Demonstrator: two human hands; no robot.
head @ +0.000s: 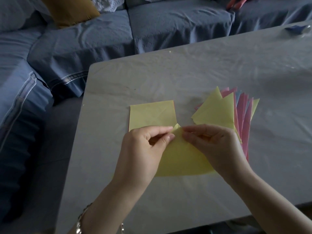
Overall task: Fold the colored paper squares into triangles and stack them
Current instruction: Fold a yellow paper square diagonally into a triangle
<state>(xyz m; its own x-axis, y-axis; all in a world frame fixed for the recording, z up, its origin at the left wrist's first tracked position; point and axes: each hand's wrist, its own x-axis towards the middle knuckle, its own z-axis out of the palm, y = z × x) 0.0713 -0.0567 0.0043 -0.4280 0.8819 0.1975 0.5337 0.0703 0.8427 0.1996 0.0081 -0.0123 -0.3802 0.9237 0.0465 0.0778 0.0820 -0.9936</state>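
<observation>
A yellow paper sheet (pixel 182 159) is folded over into a rough triangle just above the table. My left hand (pixel 145 149) and my right hand (pixel 217 146) both pinch its top corners together at the tip. Behind the hands a stack of flat yellow squares (pixel 152 114) lies on the table, its near edge hidden by my left hand. To the right lies a fanned pile of folded triangles (pixel 219 110), yellow on top, with pink and light blue ones beneath.
The grey table (pixel 185 73) has a wrinkled plastic cover. A blue sofa (pixel 168 24) with a mustard cushion (pixel 70 9) runs along the far side and left. A small blue object (pixel 297 28) lies at the table's far right.
</observation>
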